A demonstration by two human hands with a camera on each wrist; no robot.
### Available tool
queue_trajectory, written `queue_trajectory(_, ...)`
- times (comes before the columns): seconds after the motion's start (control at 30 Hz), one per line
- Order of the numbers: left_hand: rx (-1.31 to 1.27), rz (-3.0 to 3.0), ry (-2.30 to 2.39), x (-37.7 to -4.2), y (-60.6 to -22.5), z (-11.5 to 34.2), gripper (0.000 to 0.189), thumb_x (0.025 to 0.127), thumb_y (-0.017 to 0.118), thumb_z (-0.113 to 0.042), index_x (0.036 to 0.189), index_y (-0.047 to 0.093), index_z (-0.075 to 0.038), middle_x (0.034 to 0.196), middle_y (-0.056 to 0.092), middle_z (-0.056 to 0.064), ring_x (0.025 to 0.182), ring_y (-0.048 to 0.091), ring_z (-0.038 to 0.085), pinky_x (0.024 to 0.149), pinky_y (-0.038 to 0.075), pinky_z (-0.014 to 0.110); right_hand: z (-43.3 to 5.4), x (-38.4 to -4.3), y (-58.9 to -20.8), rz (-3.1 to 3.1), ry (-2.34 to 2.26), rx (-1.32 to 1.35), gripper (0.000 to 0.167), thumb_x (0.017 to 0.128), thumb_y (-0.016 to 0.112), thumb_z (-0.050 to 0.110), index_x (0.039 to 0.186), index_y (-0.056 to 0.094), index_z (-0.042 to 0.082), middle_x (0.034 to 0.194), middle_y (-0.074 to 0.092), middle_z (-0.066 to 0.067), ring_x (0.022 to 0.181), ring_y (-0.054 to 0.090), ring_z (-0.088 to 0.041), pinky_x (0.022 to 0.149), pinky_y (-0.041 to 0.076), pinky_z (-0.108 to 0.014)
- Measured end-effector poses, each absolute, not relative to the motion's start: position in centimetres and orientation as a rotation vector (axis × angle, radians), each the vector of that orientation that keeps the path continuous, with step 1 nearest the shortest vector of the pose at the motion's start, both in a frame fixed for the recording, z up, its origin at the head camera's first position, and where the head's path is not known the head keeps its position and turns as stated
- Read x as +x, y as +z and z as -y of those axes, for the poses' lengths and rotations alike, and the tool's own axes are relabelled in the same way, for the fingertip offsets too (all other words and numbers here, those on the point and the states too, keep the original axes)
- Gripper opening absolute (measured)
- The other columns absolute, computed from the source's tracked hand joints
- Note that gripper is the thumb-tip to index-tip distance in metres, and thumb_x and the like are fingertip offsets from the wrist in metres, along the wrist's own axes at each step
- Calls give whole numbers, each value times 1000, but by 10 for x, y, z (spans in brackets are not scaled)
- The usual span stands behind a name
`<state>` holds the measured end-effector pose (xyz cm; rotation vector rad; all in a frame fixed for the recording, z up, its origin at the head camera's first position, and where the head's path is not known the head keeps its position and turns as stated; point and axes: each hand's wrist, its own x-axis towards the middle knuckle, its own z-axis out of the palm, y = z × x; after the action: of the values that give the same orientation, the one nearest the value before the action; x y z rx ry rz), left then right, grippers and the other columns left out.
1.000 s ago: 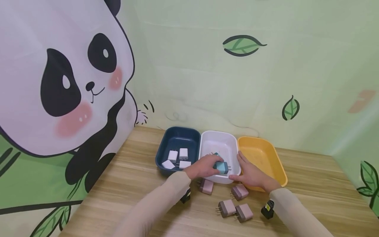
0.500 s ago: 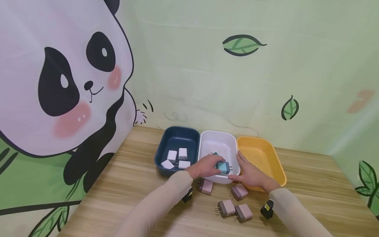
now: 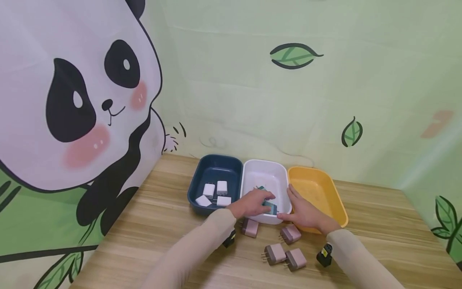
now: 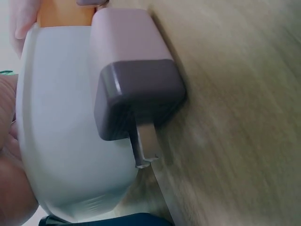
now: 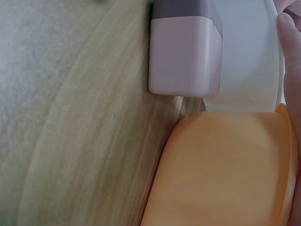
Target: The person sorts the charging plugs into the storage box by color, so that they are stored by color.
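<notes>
At white tray [image 3: 265, 172]: left hand [image 3: 250, 203] spread over teal chargers [image 3: 273, 208], right hand [image 3: 306, 211] spread against it; white chargers [image 3: 221, 188] leftward seemingly placed, pink chargers [image 3: 276, 253] in front not.

The left hand [image 3: 254, 202] partly hides teal chargers [image 3: 272, 208].

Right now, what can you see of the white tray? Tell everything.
The white tray is open-topped, smooth and plastic-looking, with rounded corners. It sits flat on the wooden table between the dark blue tray and the yellow tray. Teal chargers lie inside by the left hand; the right hand touches its near right corner. A pink charger lies close to its near wall, contact unclear.
</notes>
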<state>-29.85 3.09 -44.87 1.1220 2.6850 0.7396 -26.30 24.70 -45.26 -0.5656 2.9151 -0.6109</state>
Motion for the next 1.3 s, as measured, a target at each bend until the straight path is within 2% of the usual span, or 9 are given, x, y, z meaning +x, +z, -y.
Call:
queue_trajectory(0.13, 1108, -2705, 760, -295, -445, -25, 39, 91, 64, -20, 127, 58, -8, 123, 62, 3, 114, 56, 15, 97, 41, 27, -246, -263, -453, -2911, -613, -549, 108, 80, 62, 62, 148, 14, -7, 155, 3, -21, 138, 19, -38, 108, 25, -50)
queue_trajectory(0.4, 1110, -2663, 966, -287, -440, 1, 34, 88, 66, -15, 121, 62, -5, 117, 64, 7, 107, 58, 16, 94, 44, 28, -247, -265, -454, -2899, -598, -516, 110, 79, 62, 64, 148, 12, -5, 156, 2, -19, 139, 18, -37, 108, 24, -49)
queue_trajectory(0.53, 1085, -2661, 997, -281, -438, 12, 30, 88, 66, -16, 117, 64, -7, 115, 64, 5, 105, 57, 15, 93, 45, 28, -247, -264, -453, -2883, -614, -500, 112, 77, 62, 66, 149, 12, -4, 156, 2, -19, 139, 17, -37, 108, 24, -50)
queue_trajectory(0.83, 1181, -2674, 922, -255, -439, 33, 27, 88, 67, -20, 112, 66, -9, 107, 64, 1, 94, 58, 13, 81, 47, 21, -247, -264, -453, -2877, -645, -510, 109, 80, 63, 61, 148, 11, -5, 156, 0, -20, 140, 14, -38, 109, 20, -51)
queue_trajectory(1.0, 1206, -2654, 914, -243, -442, 41, 27, 88, 67, -23, 111, 66, -10, 105, 65, 0, 95, 59, 16, 82, 47, 22, -245, -264, -452, -2872, -667, -485, 108, 81, 63, 60, 149, 9, -4, 156, -1, -20, 140, 13, -37, 109, 20, -51)
queue_trajectory(1.17, 1254, -2646, 871, -235, -447, 45, 29, 88, 67, -28, 112, 66, -12, 107, 64, -2, 96, 57, 11, 83, 46, 21, -244, -264, -452, -2870, -684, -480, 109, 80, 64, 60, 149, 8, -3, 156, -2, -20, 140, 12, -37, 109, 19, -51)
queue_trajectory(1.3, 1276, -2639, 846, -231, -451, 48, 32, 89, 66, -33, 115, 66, -15, 115, 63, -5, 105, 55, 7, 89, 44, 22, -243, -264, -452, -2877, -683, -486, 109, 80, 63, 60, 149, 8, -3, 156, -1, -20, 140, 12, -38, 109, 19, -52)
